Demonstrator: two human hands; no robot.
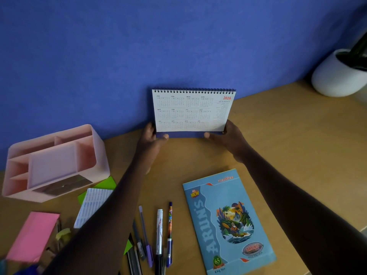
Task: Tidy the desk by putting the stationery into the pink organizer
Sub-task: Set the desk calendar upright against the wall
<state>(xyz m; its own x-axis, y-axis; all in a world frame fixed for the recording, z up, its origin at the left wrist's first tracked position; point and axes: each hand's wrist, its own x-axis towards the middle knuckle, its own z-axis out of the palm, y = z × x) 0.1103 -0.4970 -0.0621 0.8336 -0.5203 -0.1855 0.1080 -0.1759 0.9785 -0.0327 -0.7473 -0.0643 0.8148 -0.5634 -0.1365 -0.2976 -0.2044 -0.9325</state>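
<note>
The left grip pinches the calendar at its lower left corner, thumb in front. The right grip pinches the lower right corner the same way. The calendar stands upright on the surface, by the wall. The organizer sits well to the left. Pens lie between the arms, with a notebook just to their right.

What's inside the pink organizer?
The pink organizer shows only bare pink compartments, no stationery. Its walls cover parts of the compartment floors, so those are unseen.
</note>
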